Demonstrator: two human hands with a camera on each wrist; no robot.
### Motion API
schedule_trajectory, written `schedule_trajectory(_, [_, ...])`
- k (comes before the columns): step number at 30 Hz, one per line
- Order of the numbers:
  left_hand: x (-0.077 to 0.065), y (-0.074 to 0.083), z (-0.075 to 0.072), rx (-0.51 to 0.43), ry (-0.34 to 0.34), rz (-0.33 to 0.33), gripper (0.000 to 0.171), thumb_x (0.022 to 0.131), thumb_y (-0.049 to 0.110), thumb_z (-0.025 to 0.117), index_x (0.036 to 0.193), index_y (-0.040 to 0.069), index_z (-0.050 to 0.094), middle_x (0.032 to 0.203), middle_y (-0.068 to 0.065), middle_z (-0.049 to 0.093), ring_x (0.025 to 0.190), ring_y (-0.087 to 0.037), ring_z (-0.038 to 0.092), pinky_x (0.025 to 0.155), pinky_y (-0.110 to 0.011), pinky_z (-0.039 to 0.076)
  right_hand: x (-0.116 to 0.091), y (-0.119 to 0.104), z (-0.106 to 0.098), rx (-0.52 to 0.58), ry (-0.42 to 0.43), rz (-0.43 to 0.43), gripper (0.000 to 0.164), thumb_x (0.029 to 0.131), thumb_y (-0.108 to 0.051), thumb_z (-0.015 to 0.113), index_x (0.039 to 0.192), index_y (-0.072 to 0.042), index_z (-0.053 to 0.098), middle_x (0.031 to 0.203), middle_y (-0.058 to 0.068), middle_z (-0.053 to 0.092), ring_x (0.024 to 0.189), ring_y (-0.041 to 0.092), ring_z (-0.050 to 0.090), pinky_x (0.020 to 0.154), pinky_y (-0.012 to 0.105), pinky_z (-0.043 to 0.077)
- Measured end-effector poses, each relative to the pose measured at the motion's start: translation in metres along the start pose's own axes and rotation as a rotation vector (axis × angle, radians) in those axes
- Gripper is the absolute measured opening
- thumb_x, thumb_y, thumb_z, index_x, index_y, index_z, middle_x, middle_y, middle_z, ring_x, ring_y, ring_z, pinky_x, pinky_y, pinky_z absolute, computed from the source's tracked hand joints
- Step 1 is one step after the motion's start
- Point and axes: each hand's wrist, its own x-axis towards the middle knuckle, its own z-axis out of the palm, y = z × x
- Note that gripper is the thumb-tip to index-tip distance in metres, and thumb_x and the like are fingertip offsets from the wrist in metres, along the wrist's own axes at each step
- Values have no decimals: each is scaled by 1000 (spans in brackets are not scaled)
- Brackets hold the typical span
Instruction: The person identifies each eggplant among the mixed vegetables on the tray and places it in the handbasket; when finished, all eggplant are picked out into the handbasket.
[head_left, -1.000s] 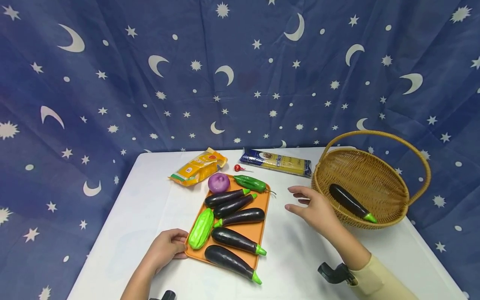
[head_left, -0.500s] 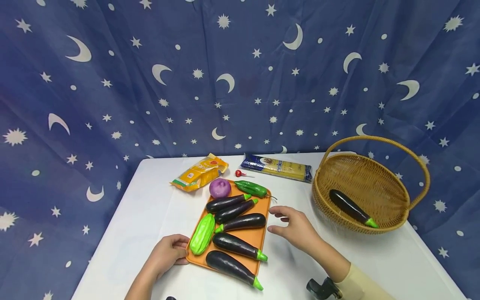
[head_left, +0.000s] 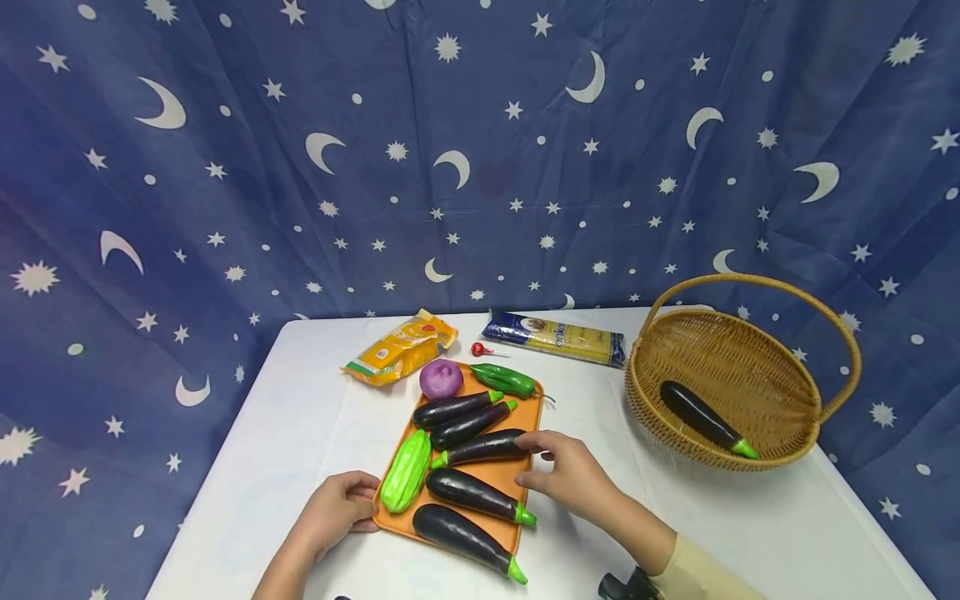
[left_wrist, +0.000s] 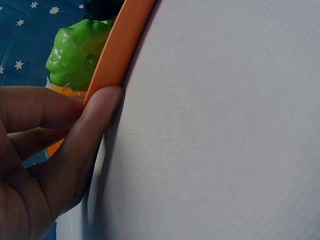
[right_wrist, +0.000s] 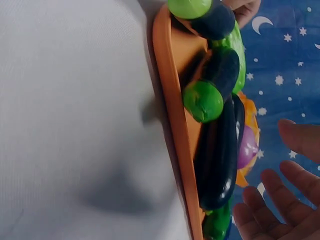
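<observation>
My left hand (head_left: 337,512) holds the near left corner of an orange tray (head_left: 504,475); the left wrist view shows thumb and fingers pinching its rim (left_wrist: 117,55). On the tray lie several dark eggplants with green stems, a light-green bitter melon (head_left: 407,471), a purple onion (head_left: 441,380) and a green chili pepper (head_left: 504,380). Over the tray's right edge reaches my right hand (head_left: 566,475), fingers apart and holding nothing. Its fingertips are right at the blunt end of the middle eggplant (head_left: 483,447). In the right wrist view, this hand (right_wrist: 280,210) is beside the eggplants.
A wicker basket (head_left: 735,358) with a tall handle stands at the right, an eggplant (head_left: 697,412) inside. Behind the tray lie a yellow-orange packet (head_left: 401,348), a red lollipop (head_left: 480,350) and a pasta bag (head_left: 555,336). A starry curtain (head_left: 495,167) hangs behind the white table.
My right hand has moved left from near the basket to the tray's right edge, by the middle eggplant. My left hand stays at the tray corner. The head view has tilted slightly.
</observation>
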Motion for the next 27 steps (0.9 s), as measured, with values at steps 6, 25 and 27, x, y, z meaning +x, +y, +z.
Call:
schedule_trajectory(6, [0, -1, 0, 1, -7, 1, 36, 79, -14, 68, 114, -9, 65, 94, -15, 61, 75, -22, 67, 65, -37, 65, 2, -2, 9, -6, -34, -14, 42, 83, -16, 84, 122, -9, 69, 122, 5, 67, 112, 30, 63, 96, 52, 56])
schedule_trajectory(25, [0, 0, -1, -8, -2, 15, 35, 79, -14, 69, 113, -9, 65, 94, -15, 62, 76, -22, 66, 64, -37, 65, 6, 0, 37, -51, -91, -72, 44, 81, -24, 85, 121, -10, 70, 115, 3, 69, 105, 25, 63, 87, 43, 57])
schedule_trajectory(27, [0, 0, -1, -9, -1, 16, 35, 78, -14, 68, 113, -9, 65, 94, -15, 62, 76, -22, 66, 64, -37, 65, 6, 1, 39, -53, -97, -83, 44, 82, -23, 85, 120, -10, 70, 114, 2, 69, 105, 23, 63, 87, 42, 57])
